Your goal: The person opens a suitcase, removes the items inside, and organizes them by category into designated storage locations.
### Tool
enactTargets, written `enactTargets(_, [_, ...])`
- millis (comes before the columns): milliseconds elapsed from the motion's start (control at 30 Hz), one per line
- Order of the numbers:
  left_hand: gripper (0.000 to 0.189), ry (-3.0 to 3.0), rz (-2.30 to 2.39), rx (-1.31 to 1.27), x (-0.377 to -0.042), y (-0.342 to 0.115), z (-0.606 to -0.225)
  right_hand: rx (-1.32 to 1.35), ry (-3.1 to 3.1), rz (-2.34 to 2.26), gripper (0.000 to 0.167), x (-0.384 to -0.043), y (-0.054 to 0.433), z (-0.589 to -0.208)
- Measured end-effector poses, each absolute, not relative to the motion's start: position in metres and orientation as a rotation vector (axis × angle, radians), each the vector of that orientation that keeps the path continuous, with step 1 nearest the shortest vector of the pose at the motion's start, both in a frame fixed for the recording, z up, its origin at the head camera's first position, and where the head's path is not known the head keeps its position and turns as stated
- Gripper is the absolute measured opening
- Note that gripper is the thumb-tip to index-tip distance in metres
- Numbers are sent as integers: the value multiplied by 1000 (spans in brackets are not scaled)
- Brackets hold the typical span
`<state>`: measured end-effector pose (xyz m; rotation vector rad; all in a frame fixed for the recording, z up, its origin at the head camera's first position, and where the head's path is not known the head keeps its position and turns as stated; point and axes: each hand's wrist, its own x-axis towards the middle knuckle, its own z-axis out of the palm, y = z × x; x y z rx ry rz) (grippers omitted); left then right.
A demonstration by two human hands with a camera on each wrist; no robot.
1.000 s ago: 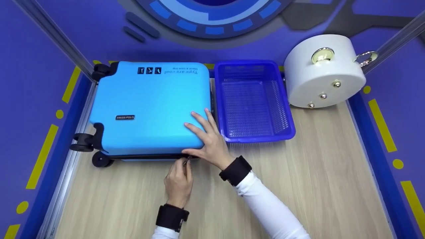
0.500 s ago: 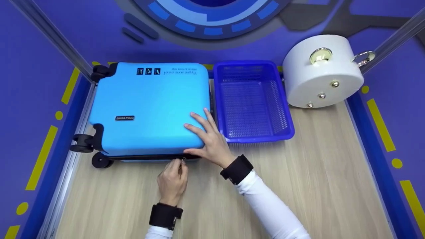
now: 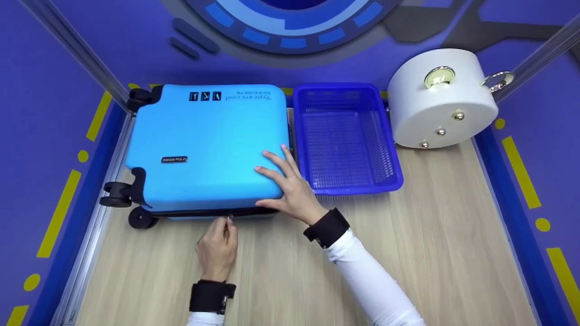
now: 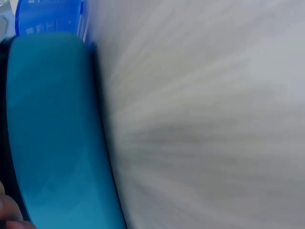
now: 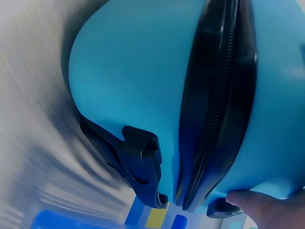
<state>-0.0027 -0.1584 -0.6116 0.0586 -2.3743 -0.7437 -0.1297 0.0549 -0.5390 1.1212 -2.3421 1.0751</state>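
A light blue hard-shell suitcase [image 3: 208,131] lies flat on the wood-look surface, its wheels toward the left. Along its near side runs a black zipper band, and there my left hand [image 3: 217,246] pinches a small metal zipper pull [image 3: 230,217] between thumb and curled fingers. Only a few of its fingertips [image 4: 10,210] show in the left wrist view, at the lower left corner. My right hand [image 3: 293,192] rests spread on the suitcase's near right corner. In the right wrist view the zipper [image 5: 220,90] has its teeth meshed, with my right thumb [image 5: 257,205] on the shell beside it.
A blue perforated plastic basket [image 3: 344,185] stands right beside the suitcase. Farther right is a white round case [image 3: 439,95] with a metal ring handle, tilted near the corner. Blue printed walls [image 3: 290,63] enclose the back and sides.
My left hand has slid left along the near side with the zipper pull. The suitcase has shifted very slightly right, while my right hand stays spread on its corner.
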Motion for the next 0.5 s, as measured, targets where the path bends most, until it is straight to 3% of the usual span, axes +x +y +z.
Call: enactTargets(500, [17,-2343,-695,265,2,-204,-609,1137,-2378,1107,80,-132,58,-539])
